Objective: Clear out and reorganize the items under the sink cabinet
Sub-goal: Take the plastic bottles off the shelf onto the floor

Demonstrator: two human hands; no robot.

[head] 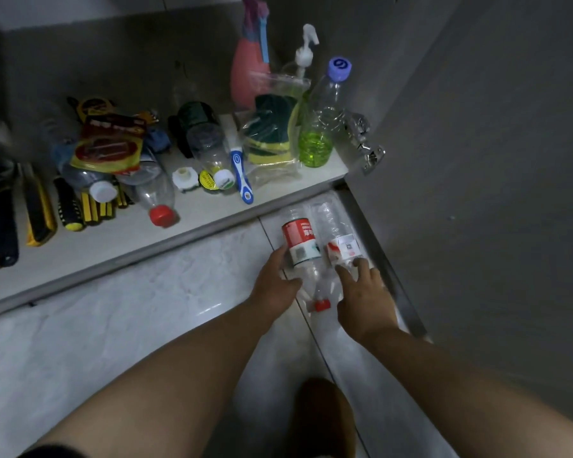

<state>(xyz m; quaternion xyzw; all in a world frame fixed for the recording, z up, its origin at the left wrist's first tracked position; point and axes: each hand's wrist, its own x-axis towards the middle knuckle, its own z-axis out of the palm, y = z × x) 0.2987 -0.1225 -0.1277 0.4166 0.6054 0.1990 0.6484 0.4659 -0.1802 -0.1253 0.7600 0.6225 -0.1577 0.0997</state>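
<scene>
Hands [321, 289] reach forward, fingers spread over floor bottles [315, 246].

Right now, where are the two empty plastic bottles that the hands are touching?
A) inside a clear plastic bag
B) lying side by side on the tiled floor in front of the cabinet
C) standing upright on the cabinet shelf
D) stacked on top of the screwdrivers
B: the red-label bottle and the clear bottle lie side by side on the tiled floor, with the left hand and right hand on them.
</scene>
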